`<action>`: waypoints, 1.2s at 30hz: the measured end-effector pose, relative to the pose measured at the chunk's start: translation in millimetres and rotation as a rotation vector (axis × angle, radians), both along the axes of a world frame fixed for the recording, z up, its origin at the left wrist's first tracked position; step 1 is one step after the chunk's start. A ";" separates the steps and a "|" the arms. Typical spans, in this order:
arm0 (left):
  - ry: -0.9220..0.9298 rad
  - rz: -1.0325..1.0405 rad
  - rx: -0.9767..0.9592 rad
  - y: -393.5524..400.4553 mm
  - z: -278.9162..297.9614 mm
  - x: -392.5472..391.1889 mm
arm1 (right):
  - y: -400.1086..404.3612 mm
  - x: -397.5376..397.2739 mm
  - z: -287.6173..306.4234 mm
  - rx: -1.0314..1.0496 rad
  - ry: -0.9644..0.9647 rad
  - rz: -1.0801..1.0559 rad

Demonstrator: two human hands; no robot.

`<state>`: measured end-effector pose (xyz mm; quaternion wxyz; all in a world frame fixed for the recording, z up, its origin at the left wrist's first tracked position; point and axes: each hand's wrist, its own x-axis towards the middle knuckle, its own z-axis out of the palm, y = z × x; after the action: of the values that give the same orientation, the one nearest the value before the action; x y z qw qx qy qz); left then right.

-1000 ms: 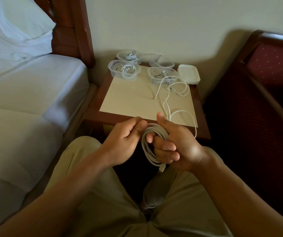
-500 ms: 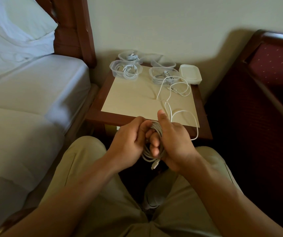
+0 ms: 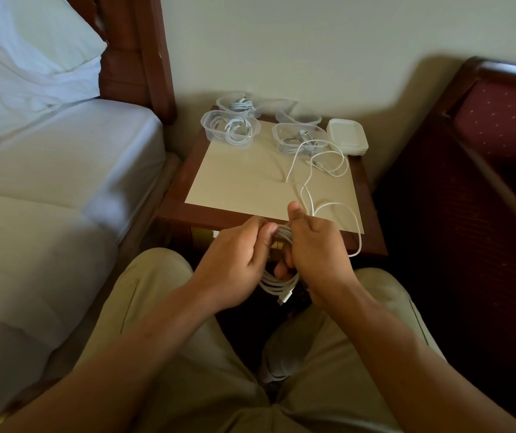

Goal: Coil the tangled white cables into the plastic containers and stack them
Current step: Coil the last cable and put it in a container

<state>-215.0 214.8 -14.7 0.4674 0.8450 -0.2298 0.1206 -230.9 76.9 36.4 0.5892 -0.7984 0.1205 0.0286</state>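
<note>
A white cable is wound in loops around my right hand, just in front of the nightstand's near edge. My left hand pinches the same coil at its top, fingers touching the right hand. The cable's loose tail runs up across the tabletop in slack curls. Clear plastic containers stand at the back: a left front one and one behind it, each with a coiled cable, and a right one holding cable.
A stack of white lids lies at the nightstand's back right corner, next to another clear container. A bed flanks the left, a dark red upholstered chair the right. My knees are below.
My left hand has closed in on the coil and now touches the right hand. The coil looks tighter and more hidden between the hands; the loose tail is slightly shorter.
</note>
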 end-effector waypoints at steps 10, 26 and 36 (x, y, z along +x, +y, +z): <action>-0.068 0.129 -0.039 3.6 -1.7 4.6 | -24.2 -1.5 -0.3 0.025 -0.054 0.281; 0.670 -0.267 -0.686 16.7 0.1 16.8 | -36.4 2.6 -4.6 -0.322 -0.276 0.261; 0.804 -0.139 -0.609 21.0 2.2 18.6 | -40.2 4.0 -12.7 -0.368 -0.303 0.358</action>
<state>-196.4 235.8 -12.5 0.7511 0.6327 -0.0418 -0.1839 -226.9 36.7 23.7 0.4316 -0.8955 -0.1083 -0.0098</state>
